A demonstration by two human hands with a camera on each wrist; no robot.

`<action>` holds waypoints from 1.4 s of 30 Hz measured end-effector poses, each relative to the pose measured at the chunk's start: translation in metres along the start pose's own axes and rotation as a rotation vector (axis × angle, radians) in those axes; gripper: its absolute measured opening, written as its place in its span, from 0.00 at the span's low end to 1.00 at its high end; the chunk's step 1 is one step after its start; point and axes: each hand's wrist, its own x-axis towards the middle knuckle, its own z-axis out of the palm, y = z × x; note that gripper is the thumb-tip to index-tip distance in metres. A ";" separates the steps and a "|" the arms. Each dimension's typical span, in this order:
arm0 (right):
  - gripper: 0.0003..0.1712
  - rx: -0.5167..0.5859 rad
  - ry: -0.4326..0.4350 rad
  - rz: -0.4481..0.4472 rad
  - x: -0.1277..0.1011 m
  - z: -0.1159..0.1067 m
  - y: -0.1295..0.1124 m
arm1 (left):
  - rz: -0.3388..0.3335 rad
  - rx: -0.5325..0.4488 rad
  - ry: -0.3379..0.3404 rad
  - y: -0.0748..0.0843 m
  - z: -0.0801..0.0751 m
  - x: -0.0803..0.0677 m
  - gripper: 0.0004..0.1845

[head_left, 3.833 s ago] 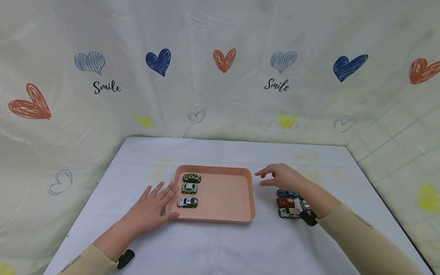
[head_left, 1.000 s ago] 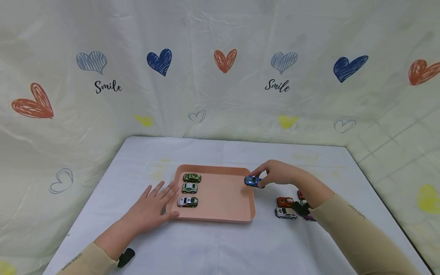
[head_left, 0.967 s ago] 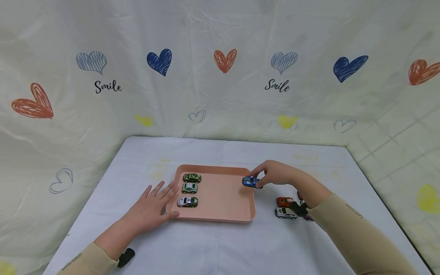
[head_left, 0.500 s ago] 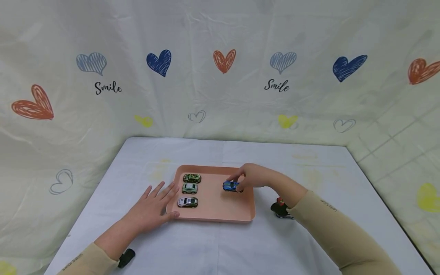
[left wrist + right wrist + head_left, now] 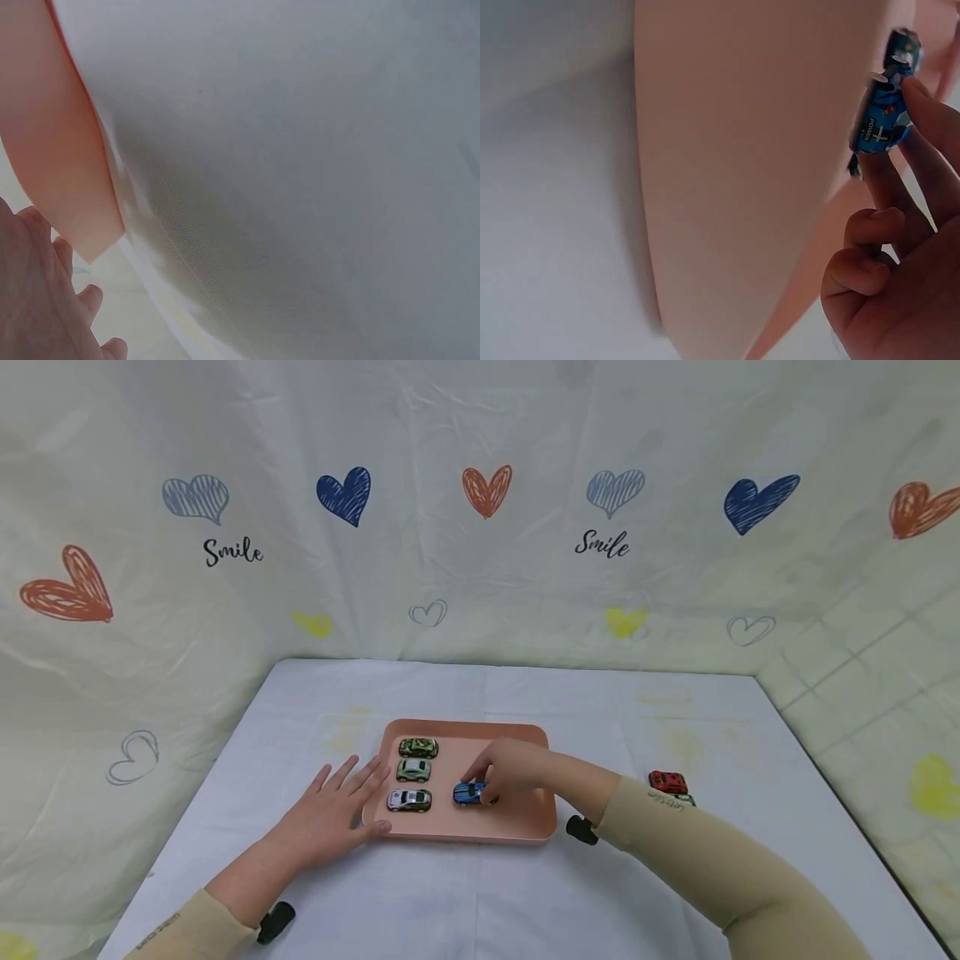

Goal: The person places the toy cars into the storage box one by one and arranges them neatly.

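Observation:
In the head view my right hand pinches a blue toy car between thumb and fingers, low over the middle of a pink tray. The right wrist view shows that toy car at the fingertips, with the other fingers curled towards the palm. Along the tray's left side a camouflage-green toy car, a pale green one and a silver-white one form a column. My left hand lies spread at the tray's left edge, fingers straight, holding nothing.
On the white-covered table, right of the tray, a red toy car and part of another car show beyond my right sleeve. The sleeve hides the area in front of them. A heart-patterned sheet hangs behind the table.
My right hand has taken the blue toy car from the group on the right and carried it left and nearer, over the tray's middle. The left hand stays at the tray's edge.

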 end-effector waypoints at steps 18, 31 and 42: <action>0.19 -0.049 -0.020 -0.037 0.011 0.016 -0.013 | -0.015 -0.001 -0.013 -0.001 0.003 0.003 0.47; 0.22 -0.025 0.013 -0.006 0.003 0.005 -0.016 | -0.019 0.003 -0.005 0.000 0.003 0.002 0.47; 0.20 0.025 0.040 -0.085 -0.007 -0.008 -0.006 | -0.021 -0.001 -0.003 -0.001 0.005 0.002 0.47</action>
